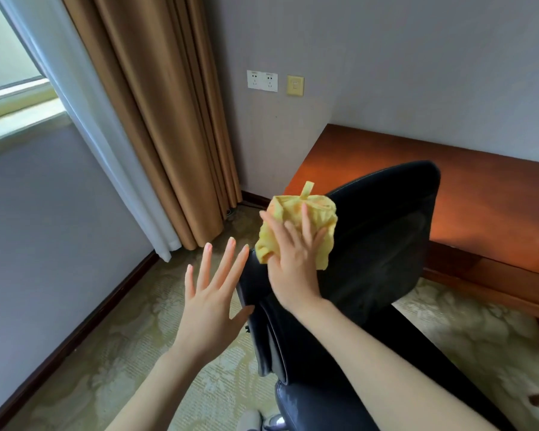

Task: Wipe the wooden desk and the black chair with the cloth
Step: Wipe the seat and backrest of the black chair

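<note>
While the yellow cloth [311, 213] is lying bunched against the upper rear of the black chair [386, 244], near the left edge of its backrest, we are recording the chair stage as under way and not finished. The right hand [293, 259] is pressing the cloth onto the black surface with fingers spread and nearly straight. It is bearing down on the cloth rather than gripping it, though we cannot tell whether the thumb, partly hidden by a fold, is pinching an edge. The left hand [209, 306] is hovering just beside the backrest's left edge, fingers splayed and straight, holding nothing. We cannot tell whether its thumb is touching the chair.

We are judging that only the upper left part of the backrest is being covered at present. The remainder of the backrest and the lower parts of the chair are awaiting the cloth. No streak or damp mark is showing us which areas are treated.

The wooden desk [479, 213] is standing beyond the chair against the wall, its top glossy. We are unable to say from the sheen whether it is wiped or pending.

Further out, we are noting brown curtains [156, 119], a double wall socket [262, 80] beside a yellow switch plate [295, 85], and patterned carpet [122, 353] underfoot.
</note>
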